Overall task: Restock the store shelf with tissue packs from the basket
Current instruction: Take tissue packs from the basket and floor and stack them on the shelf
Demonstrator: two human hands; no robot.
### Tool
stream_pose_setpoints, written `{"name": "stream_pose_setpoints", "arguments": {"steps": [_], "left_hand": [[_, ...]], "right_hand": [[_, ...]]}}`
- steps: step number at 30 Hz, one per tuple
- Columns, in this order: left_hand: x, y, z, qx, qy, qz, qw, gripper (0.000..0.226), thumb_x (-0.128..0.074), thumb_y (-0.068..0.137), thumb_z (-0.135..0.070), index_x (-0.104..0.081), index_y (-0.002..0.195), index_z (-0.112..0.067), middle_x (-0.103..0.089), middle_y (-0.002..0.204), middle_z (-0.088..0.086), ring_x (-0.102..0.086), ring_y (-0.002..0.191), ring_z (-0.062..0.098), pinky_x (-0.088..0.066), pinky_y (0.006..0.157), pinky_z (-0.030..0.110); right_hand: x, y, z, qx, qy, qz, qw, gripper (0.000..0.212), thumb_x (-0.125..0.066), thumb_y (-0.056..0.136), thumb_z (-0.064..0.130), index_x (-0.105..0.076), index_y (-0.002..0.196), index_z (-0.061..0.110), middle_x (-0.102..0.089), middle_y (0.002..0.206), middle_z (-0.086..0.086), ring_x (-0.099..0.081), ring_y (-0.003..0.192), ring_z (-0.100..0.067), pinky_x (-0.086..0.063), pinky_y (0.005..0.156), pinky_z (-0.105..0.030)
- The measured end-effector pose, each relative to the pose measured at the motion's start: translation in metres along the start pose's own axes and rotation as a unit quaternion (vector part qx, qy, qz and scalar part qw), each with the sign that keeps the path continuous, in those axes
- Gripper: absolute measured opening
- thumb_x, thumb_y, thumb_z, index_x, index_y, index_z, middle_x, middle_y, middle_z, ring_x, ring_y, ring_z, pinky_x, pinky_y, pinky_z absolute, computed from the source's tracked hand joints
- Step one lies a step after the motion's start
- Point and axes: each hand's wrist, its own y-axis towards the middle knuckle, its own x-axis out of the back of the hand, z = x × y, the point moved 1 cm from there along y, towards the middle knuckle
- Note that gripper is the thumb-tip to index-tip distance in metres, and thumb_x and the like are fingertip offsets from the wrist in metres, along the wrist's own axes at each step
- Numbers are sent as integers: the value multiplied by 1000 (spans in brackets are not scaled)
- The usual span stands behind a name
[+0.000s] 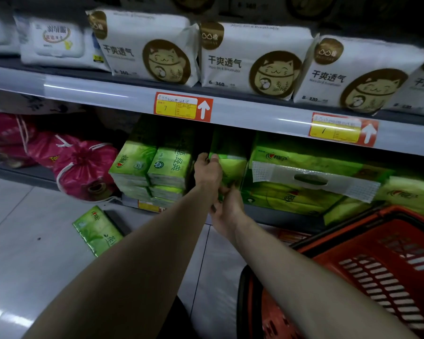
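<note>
Green tissue pack (230, 167), red basket (387, 243)

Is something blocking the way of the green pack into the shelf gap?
Nothing visible. The left hand and right hand hold the pack at the gap between the stack and the big pack.

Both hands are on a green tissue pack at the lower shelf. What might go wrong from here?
1. The green pack, gripped by the left hand and right hand, sits in a tight gap between the stacked packs and the handled bundle. Pushing harder may shove the stack sideways or crush the pack.
2. A loose pack lies on the floor near the shelf; it may get stepped on or left behind.
</note>
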Motion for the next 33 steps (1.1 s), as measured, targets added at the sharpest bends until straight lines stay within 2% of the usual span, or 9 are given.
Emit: {"name": "stream_pose_setpoints", "arguments": {"steps": [3, 5, 9, 18, 22, 24, 26, 28, 33], "left_hand": [[0, 2, 1, 1, 24, 9, 1000, 44, -47, 108, -28, -46, 149, -12, -59, 137, 12, -57, 123, 31, -46, 108, 40], [1, 0, -1, 5, 39, 21, 999, 45, -45, 109, -28, -42, 151, -12, -58, 128, 7, -56, 114, 26, -45, 99, 33], [8, -9, -10, 23, 59, 49, 997, 52, -46, 108, -29, -36, 157, -16, -51, 148, 11, -50, 134, 31, -40, 115, 42], [35, -54, -31, 88, 81, 104, 987, 80, -37, 85, -72, -48, 148, -22, -54, 147, 6, -52, 131, 31, -41, 107, 47], [40, -137, -63, 6, 237, 197, 951, 41, -46, 102, -50, -69, 109, -18, -77, 106, 3, -71, 92, 17, -57, 84, 36], [37, -170, -71, -60, 318, 258, 910, 33, -49, 105, -41, -73, 106, -18, -77, 111, -2, -71, 100, 11, -55, 97, 34], [34, -195, -75, -106, 377, 283, 876, 36, -52, 104, -41, -68, 127, -19, -64, 137, 0, -58, 126, 17, -39, 110, 33], [25, -215, -78, -132, 402, 289, 859, 48, -55, 103, -42, -57, 145, -18, -56, 145, 0, -51, 135, 19, -34, 104, 26], [11, -253, -59, -179, 338, 265, 885, 37, -62, 100, -38, -65, 135, -25, -65, 129, -6, -59, 116, 9, -44, 87, 21]], "right_hand": [[0, -1, 1, -11, 24, -2, 1000, 47, -29, 117, 35, -67, 98, 15, -74, 94, -5, -69, 90, -19, -52, 69, -31], [0, -2, 2, -5, 34, -4, 999, 46, -29, 117, 36, -69, 111, 14, -76, 115, -9, -70, 112, -26, -57, 82, -36], [-2, -13, 8, 5, 41, -23, 999, 34, -39, 112, 20, -68, 127, 12, -70, 133, -15, -64, 128, -32, -59, 98, -46], [25, -87, 46, 3, 2, 15, 1000, 26, -44, 110, 20, -68, 109, 9, -73, 101, -12, -70, 104, -32, -56, 82, -39], [57, -131, 74, 30, -119, 72, 990, 29, -45, 109, 24, -70, 104, 10, -78, 100, -12, -70, 80, -29, -49, 65, -32], [80, -151, 91, 59, -192, 84, 976, 31, -49, 107, 28, -74, 108, 9, -81, 105, -12, -72, 80, -28, -50, 66, -32], [106, -168, 110, 106, -279, 89, 950, 31, -53, 106, 30, -76, 114, 9, -82, 106, -12, -73, 82, -27, -53, 68, -33], [132, -185, 127, 159, -375, 93, 908, 29, -60, 104, 32, -76, 118, 12, -81, 109, -11, -77, 88, -27, -57, 78, -37], [192, -205, 149, 241, -516, 68, 819, 21, -66, 101, 36, -76, 118, 28, -71, 128, 5, -62, 123, -18, -45, 111, -40]]}}
